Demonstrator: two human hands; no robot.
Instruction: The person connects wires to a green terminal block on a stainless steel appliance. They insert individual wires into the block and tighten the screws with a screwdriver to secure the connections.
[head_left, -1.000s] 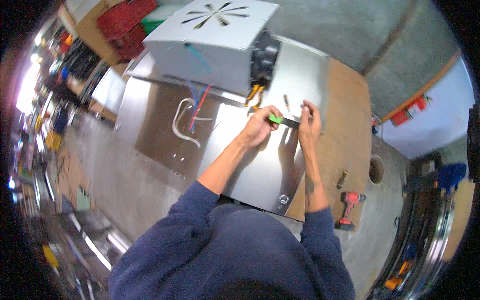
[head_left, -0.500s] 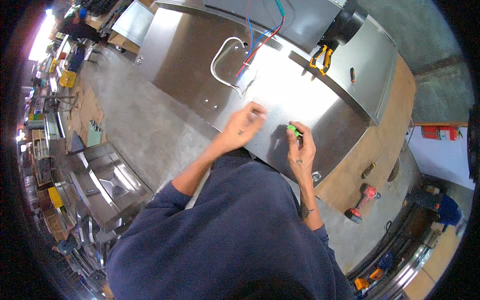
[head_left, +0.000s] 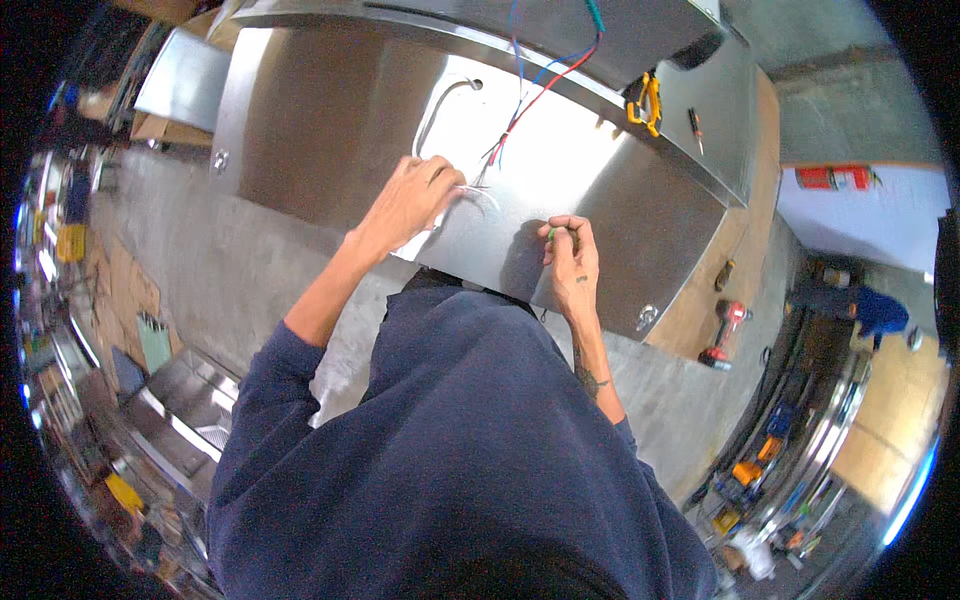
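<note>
My left hand (head_left: pixel 413 203) is closed, its fingertips pinched at the end of a white cable (head_left: pixel 425 125), which comes out of a hole in a shiny steel panel. Thin bare-looking wire ends stick out past those fingers. Beside them hang red, blue and dark wires (head_left: pixel 523 110), coming down from the upper edge. My right hand (head_left: pixel 573 262) is curled round a small bright green object (head_left: pixel 552 234), mostly hidden by the fingers; its kind cannot be made out. Both hands are over the near part of the steel panel (head_left: pixel 640 215).
Yellow-and-black pliers (head_left: pixel 647 103) and a small screwdriver (head_left: pixel 696 130) lie on the steel at the upper right. A second screwdriver (head_left: pixel 725 274) and a red cordless drill (head_left: pixel 725 335) are on the wooden board at right. Another person (head_left: pixel 880 298) is at the far right.
My left hand has moved left and up to the white cable's end. My right hand has shifted slightly left, still holding the green object, now more covered. The view has tilted and shifted.
</note>
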